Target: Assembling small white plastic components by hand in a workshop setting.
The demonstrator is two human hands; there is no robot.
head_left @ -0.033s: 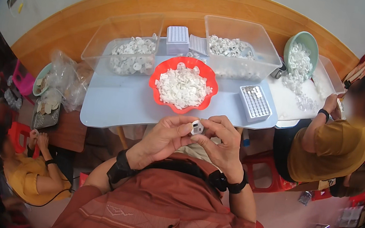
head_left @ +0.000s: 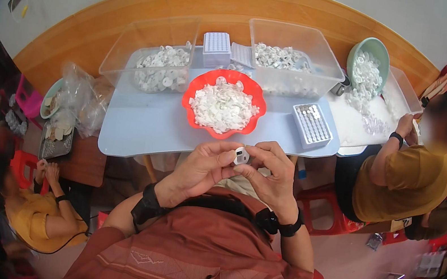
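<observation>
Between my two hands, just off the near edge of the table, is a small round white plastic part (head_left: 241,156) with dark slots in its face. My left hand (head_left: 207,164) pinches it from one side with thumb and fingers. From the other side my right hand (head_left: 272,172) grips it too, thumb below and fingers above. Straight ahead on the table stands a red scalloped bowl (head_left: 187,103), heaped with small flat white pieces (head_left: 222,105). To the right of the bowl a white rack (head_left: 312,127) holds rows of small round silvery pieces.
Two clear bins, left (head_left: 110,61) and right (head_left: 330,69), hold white parts behind the bowl on the pale blue table (head_left: 138,133). A stacked rack (head_left: 217,49) stands between them. A green basin (head_left: 355,58) lies tipped, spilling clear parts. Co-workers sit at right (head_left: 406,182) and left (head_left: 47,217).
</observation>
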